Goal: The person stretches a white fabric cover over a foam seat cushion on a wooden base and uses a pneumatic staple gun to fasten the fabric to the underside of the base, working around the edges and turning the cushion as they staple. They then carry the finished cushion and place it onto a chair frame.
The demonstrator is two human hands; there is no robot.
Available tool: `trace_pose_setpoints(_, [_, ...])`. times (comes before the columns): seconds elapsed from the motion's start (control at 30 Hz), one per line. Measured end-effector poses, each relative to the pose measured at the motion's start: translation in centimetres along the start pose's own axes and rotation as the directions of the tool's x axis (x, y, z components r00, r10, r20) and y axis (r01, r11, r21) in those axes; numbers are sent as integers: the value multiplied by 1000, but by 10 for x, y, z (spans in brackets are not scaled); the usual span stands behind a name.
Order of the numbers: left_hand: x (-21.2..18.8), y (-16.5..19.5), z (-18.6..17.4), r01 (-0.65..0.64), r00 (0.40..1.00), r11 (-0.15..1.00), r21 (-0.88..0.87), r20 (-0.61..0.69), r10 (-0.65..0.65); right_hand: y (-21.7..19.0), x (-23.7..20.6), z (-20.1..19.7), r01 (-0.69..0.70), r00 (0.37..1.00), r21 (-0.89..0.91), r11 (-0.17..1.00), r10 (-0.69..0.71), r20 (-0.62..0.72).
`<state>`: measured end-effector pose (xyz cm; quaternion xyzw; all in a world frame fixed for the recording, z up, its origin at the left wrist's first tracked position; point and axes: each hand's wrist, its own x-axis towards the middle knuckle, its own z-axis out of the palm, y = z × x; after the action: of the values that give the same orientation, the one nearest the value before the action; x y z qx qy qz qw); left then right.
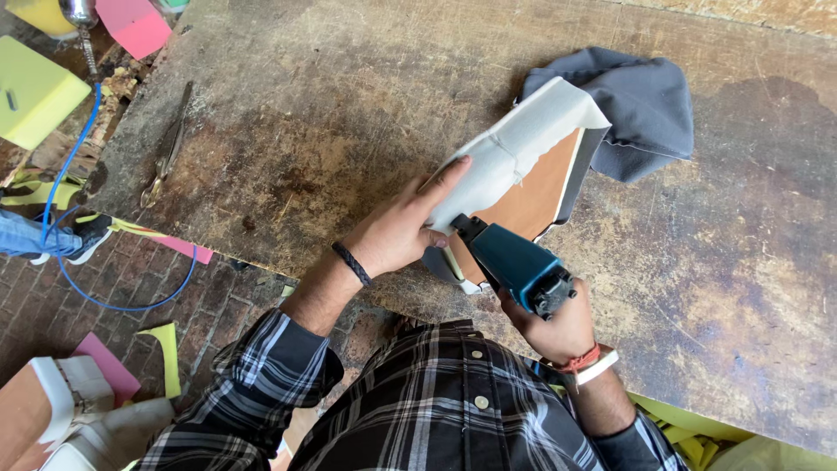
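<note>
Right hand [558, 330] gripping teal stapler [514, 264], nose pressing on panel [527, 199] near bench's [349, 113] front edge. Left hand [401, 231] lying flat, fingers extended, pinning white cloth [523, 139] over brown panel face; not closing around anything. Grey fabric [641, 109] bunching behind panel, toward bench's far edge. Pliers [170, 148] lying near bench's left edge. Blue hose [74, 174] hanging past left edge over brick floor [52, 305]. Yellow and pink foam [35, 87] sitting beyond far-left corner.
</note>
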<state>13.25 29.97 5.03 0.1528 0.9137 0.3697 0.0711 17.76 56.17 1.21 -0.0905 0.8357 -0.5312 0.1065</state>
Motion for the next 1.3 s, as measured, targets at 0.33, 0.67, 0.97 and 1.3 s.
trace_pose_setpoints(0.33, [48, -19, -26, -419, 787, 758, 500, -216, 577, 11, 7, -15, -131, 986, 4, 991, 131, -103])
trace_pose_setpoints(0.67, [59, 31, -9, 32, 980, 830, 558, 147, -136, 21, 11, -1, -272, 954, -117, 955, 251, -163])
trace_pose_setpoints(0.97, [59, 35, -6, 23, 969, 759, 650, 173, -178, -1, 22, -22, -106, 971, 198, 974, 145, -191])
trace_pose_setpoints(1.3, [50, 45, -18, -17, 943, 854, 520, 293, -160, -12, 2, -13, 25, 998, -1, 1000, -25, -65])
